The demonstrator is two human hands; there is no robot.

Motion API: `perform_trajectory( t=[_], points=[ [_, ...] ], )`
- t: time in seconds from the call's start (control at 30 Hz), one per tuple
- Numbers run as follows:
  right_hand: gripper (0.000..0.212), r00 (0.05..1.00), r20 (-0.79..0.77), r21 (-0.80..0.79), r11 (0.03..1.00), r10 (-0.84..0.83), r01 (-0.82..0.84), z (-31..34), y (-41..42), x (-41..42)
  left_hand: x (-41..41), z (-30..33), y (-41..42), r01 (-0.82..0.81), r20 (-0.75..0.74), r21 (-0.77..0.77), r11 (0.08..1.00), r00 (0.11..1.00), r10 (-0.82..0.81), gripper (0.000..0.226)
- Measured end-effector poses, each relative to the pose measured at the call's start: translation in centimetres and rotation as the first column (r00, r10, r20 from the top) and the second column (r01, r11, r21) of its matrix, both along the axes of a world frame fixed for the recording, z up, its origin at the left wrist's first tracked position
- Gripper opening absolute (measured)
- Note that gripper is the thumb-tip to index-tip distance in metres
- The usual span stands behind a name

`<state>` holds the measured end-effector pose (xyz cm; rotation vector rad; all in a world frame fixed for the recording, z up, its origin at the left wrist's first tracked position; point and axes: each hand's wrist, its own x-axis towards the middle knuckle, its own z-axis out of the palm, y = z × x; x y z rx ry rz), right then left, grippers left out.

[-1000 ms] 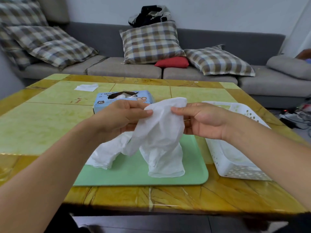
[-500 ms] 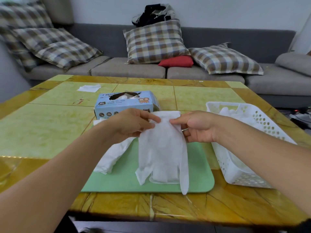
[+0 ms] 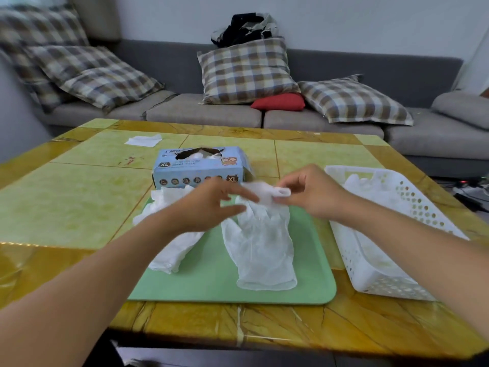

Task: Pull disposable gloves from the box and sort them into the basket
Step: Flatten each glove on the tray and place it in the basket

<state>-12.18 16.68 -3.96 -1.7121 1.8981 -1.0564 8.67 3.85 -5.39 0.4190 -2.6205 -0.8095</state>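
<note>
Table first, since it is the biggest thing and it carries all my stuff. Next biggest is the green tray, which lies in the middle, and I will say where things are from it. To the right of the tray stands the white basket, just beside it. Some white gloves are already in the basket, so part of my job is done. Behind the tray is the blue glove box. Its top hole is open and white shows inside, so I think more gloves are left to pull out.

On the tray lies one flat glove, with its wide end near me. Another crumpled glove lies on the tray's left side. Both must go in the basket.

My right hand pinches the far end of the flat glove between thumb and fingers. My left hand has its fingers spread out and holds nothing that I can see, just over that same glove.
</note>
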Motion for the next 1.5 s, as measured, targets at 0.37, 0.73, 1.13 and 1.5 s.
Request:
perform_trajectory(
  t=[0.37, 0.73, 1.13, 1.5],
  points=[
    [0.023, 0.956, -0.277, 0.193, 0.98, 0.099, -0.045, -1.3, 1.2, -0.1, -0.1, -0.5, 1.4, 0.016, -0.068, -0.285, 0.958, 0.997, -0.037, 0.033],
    [0.012, 0.748, 0.66, -0.028, 0.996, 0.079, -0.081, 7.6, 1.6, 3.6, 0.1, 7.0, 3.9, -0.016, -0.561, 0.472, 0.881, 0.766, 0.315, 0.027],
    [0.016, 0.84, 0.542, -0.175, 0.979, 0.009, 0.102, 6.7, -1.1, 1.7, -0.2, 6.5, 1.0, -0.093, -0.473, 0.351, 0.932, 0.841, 0.262, 0.054],
    [0.015, 0.997, 0.012, 0.327, 0.942, 0.076, -0.076, 1.1, 0.7, -0.3, 1.6, 0.8, 0.2, 0.007, 0.093, 0.212, 0.977, 0.995, -0.028, 0.022]
  ],
)
